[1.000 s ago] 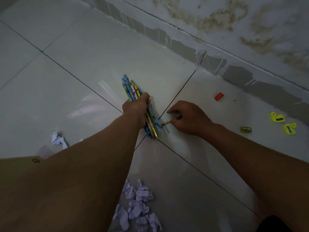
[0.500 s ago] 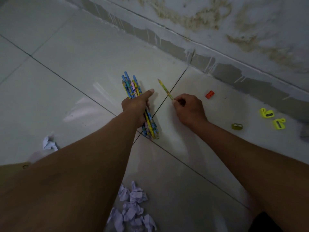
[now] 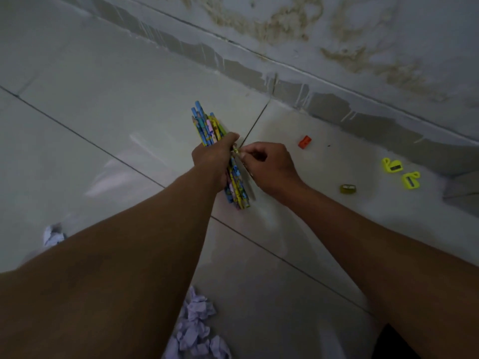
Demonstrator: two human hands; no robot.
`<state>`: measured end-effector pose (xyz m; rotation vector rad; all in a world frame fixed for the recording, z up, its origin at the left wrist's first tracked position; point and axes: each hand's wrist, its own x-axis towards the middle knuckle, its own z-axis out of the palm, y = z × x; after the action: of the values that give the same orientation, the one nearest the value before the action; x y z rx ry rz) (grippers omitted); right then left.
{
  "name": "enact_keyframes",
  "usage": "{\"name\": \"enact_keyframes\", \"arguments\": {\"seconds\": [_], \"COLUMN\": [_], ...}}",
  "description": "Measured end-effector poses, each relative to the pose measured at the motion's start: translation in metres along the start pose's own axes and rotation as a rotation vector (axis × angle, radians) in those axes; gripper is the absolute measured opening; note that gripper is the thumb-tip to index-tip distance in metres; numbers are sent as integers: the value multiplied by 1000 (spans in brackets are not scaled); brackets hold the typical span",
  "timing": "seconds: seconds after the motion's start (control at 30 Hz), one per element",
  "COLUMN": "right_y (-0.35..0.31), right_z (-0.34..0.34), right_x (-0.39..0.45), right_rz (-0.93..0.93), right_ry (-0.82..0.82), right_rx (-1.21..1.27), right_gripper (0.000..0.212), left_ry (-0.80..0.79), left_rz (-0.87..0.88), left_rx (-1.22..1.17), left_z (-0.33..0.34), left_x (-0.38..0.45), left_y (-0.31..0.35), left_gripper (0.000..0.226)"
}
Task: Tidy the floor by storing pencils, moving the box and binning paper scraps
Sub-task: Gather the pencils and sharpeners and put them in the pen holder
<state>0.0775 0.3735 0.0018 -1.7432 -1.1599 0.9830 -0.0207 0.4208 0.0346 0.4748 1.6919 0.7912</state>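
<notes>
Right hand [image 3: 269, 167] brought pencil [image 3: 247, 177] to bundle [image 3: 207, 125].

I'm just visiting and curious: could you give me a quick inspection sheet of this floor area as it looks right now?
Surface: pale tiled floor with dark grout lines.
Job's things: pencil bundle; crumpled paper scraps near the bottom edge, one paper scrap at left; box nothing seen.
Clutter: orange sharpener, olive sharpener, two yellow sharpeners.
Grips: left hand grips the bundle; right hand pinches one pencil against it.
Cables: nothing seen.
Surroundings: stained wall with grey skirting.
</notes>
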Motion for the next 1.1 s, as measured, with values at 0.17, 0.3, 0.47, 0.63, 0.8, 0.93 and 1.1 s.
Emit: {"name": "enact_keyframes", "arguments": {"seconds": [0.17, 0.3, 0.47, 0.63, 0.8, 0.93, 1.1], "right_y": [15, 33, 53, 57, 52, 51, 60], "right_z": [-35, -59, -71, -69, -71, -90, -122], "right_x": [1, 4, 9, 7, -2, -14, -28], "right_rz": [-55, -21, 21, -53, 59, 148, 213], "right_ry": [196, 246, 179, 230, 363, 578, 781], "right_rx": [-227, -501, -625, -685, -368, -143, -99], "right_gripper": [13, 33, 43, 24, 22, 15, 41], "left_ry": [-19, -30, -33, -92, -135, -173, -215], "left_rz": [15, 31, 60, 63, 116, 121, 125], "left_rx": [49, 97, 139, 147, 186, 212, 269], "left_z": [27, 41, 53, 62, 77, 91, 109], "left_x": [-5, -4, 1, -3, -14, -24, -41], "left_y": [-9, -18, -25, -27, -33, -43, -62], "left_gripper": [23, 19, 14, 11, 11, 14, 16]}}
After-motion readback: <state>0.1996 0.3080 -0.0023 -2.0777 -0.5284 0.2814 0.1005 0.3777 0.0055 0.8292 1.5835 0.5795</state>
